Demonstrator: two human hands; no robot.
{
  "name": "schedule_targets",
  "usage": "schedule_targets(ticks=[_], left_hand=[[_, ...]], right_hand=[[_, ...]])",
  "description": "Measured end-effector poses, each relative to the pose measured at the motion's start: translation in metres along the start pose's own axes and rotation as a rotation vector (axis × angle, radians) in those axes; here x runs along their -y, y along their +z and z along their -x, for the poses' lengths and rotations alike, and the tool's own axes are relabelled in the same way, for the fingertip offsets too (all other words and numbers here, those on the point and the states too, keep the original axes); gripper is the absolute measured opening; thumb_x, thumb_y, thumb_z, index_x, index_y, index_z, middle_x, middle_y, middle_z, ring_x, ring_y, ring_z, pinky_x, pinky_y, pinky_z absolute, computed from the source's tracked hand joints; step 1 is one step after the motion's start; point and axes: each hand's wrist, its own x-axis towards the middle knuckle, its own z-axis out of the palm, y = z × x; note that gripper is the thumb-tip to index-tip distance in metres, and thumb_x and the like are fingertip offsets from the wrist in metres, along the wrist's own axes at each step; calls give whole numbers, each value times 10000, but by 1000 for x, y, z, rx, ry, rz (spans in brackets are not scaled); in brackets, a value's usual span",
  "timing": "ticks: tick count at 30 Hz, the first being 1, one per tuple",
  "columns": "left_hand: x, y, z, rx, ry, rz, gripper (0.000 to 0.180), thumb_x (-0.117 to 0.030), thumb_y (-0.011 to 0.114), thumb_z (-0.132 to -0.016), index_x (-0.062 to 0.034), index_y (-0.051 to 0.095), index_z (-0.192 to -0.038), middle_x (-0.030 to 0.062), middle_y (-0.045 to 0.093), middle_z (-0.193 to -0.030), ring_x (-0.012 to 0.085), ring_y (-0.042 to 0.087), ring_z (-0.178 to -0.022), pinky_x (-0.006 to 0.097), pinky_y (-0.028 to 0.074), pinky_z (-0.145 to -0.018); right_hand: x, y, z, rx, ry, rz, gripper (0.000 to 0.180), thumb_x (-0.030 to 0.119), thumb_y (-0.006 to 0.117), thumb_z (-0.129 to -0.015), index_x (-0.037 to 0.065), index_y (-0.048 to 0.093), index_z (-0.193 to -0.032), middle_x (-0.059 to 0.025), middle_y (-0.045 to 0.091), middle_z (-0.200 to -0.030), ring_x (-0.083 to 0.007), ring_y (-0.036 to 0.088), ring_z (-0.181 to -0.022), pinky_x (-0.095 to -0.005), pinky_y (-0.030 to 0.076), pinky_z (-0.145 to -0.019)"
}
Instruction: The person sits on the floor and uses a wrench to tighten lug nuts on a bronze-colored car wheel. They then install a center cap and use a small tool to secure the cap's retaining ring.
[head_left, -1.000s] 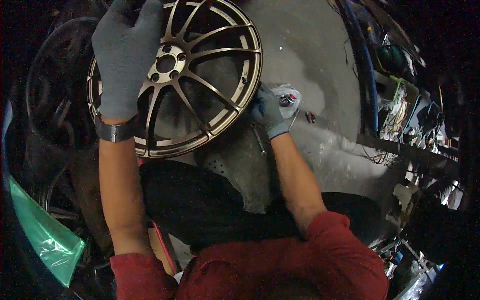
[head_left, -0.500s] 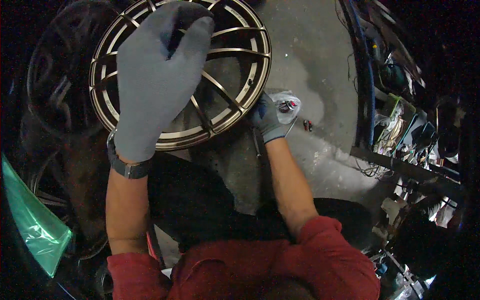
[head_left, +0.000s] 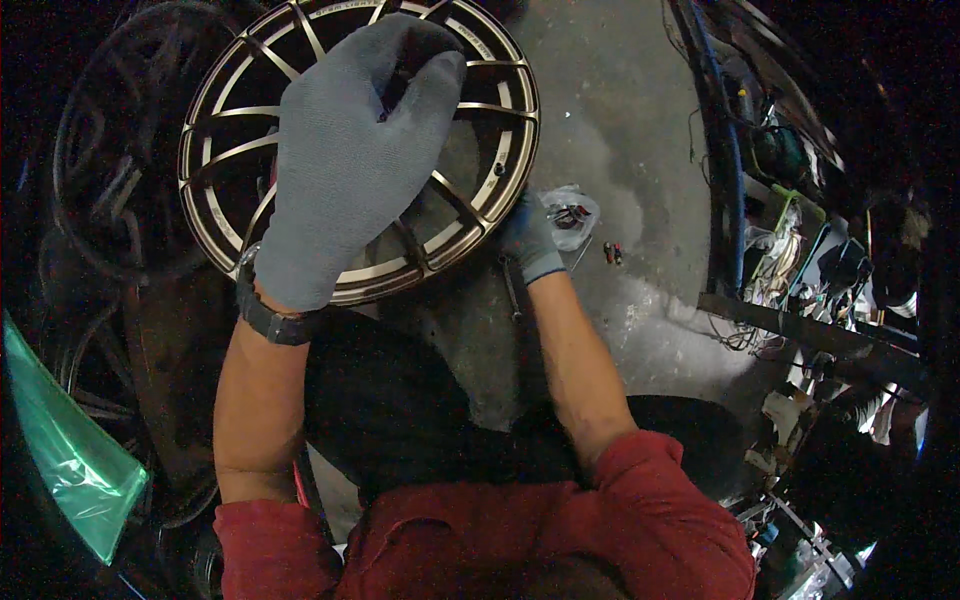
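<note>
A bronze multi-spoke car wheel rim [head_left: 458,196], without a tyre, stands in front of me with its dark spoke gaps toward me. My left hand [head_left: 362,165], in a grey glove with a dark-coated palm, is closed in front of the spokes. Its thumb and curled fingers come near each other; whatever lies between them is hidden. At the rim's lower right edge my right hand [head_left: 530,240], gloved in the same way, grips the outer lip, with its fingers partly out of sight behind it. A dark watch [head_left: 275,322] sits on my left wrist.
Right of my right hand, a clear plastic bag [head_left: 572,218] with small parts lies on the grey concrete floor, beside small red-and-black pieces [head_left: 613,253]. A wrench [head_left: 512,288] is below. Dark wheels [head_left: 130,170] and green film [head_left: 75,455] are at left; a cluttered rack [head_left: 790,270] stands right.
My left hand has shifted to the right across the spokes, uncovering more of the wheel rim's left side. The rim has turned very slightly clockwise, and my right hand stays at its edge.
</note>
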Motion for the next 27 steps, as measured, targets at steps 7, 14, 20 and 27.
schedule_targets(ticks=[7, 14, 20, 27], left_hand=[[1, 6, 0, 35, 27, -14, 216, -171, 632, -1013, 4, 716, -1108, 80, 762, -976, 121, 695, -910, 275, 537, -836], [1, 19, -5, -52, 74, 90, 216, -208, 676, -946, -17, 726, -1033, 144, 732, -856, 228, 706, -715, 349, 541, -684], [-11, 19, -5, -27, 95, 18, 201, -186, 659, -960, -8, 718, -1033, 156, 729, -872, 222, 704, -725, 340, 533, -692], [-13, 24, -7, -2, 24, 93, 183, -165, 656, -974, -8, 718, -1045, 113, 737, -870, 153, 685, -742, 310, 534, -713]], right_hand=[[48, 36, 24, 53, 177, -312, 463, 291, 381, -1117, 97, 423, -1535, -100, 553, -1484, -290, 533, -1342, -423, 435, -1161], [50, 41, 17, 13, 180, -261, 443, 253, 346, -1109, 71, 486, -1488, -127, 578, -1467, -301, 560, -1317, -439, 441, -1157], [66, 52, 20, -67, 289, -373, 478, 295, 325, -1109, 55, 505, -1482, -149, 589, -1452, -316, 572, -1303, -452, 456, -1141], [55, 50, 8, -160, 342, -542, 546, 377, 297, -1103, 38, 513, -1471, -143, 587, -1452, -317, 585, -1286, -441, 475, -1119]])
